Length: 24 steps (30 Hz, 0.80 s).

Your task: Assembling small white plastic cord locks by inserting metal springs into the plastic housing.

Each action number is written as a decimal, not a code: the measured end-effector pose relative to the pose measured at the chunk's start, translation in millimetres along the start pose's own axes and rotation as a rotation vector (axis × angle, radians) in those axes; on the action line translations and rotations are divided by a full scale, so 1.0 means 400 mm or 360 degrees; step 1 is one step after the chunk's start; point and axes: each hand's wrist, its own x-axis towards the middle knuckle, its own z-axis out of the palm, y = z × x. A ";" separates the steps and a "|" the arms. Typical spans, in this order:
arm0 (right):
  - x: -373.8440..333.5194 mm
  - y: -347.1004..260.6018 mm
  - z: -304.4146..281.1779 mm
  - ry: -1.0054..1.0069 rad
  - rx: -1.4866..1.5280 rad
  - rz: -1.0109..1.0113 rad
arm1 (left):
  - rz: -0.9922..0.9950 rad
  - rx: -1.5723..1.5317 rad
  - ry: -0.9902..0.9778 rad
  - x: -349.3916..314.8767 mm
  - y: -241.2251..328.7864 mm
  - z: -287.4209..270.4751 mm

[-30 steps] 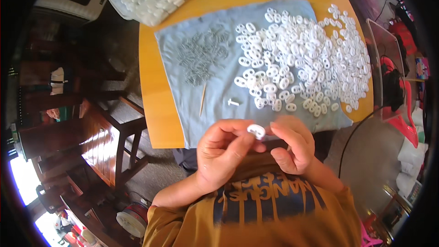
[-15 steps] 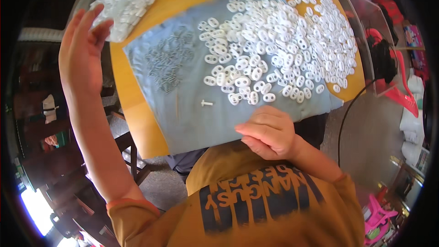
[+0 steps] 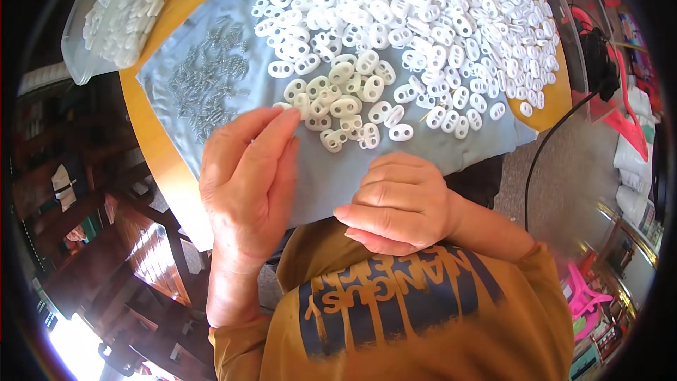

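Observation:
My left hand [image 3: 250, 176] is over the blue cloth [image 3: 317, 201], its fingers stretched toward the near left edge of a heap of white oval cord locks [image 3: 345, 106]. I see nothing clearly held in it; the cloth under its palm and fingers is hidden. Closer to my body, my right hand [image 3: 398, 204] is closed with its fingers curled in, and whatever may be inside is hidden. Each cord lock has two round holes. Just beyond my left hand lies a loose pile of small metal springs [image 3: 208, 74].
A clear plastic bag or tub [image 3: 81, 46] of small white parts [image 3: 127, 10] stands at the far left of the yellow tabletop [image 3: 151, 130]. More flat white two-holed pieces [image 3: 518, 42] spread to the right. Beyond the right edge are a clear bin [image 3: 564, 0] and a black cable [image 3: 539, 169].
My left hand has come from the far left, by the bag, to the near middle of the cloth. The small white T-shaped piece there is out of sight now. My right hand stays closed. The view has shifted.

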 end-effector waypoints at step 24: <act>-0.002 0.009 0.014 0.0046 -0.0039 -0.0022 | -0.0132 0.0231 -0.0087 -0.014 -0.015 0.023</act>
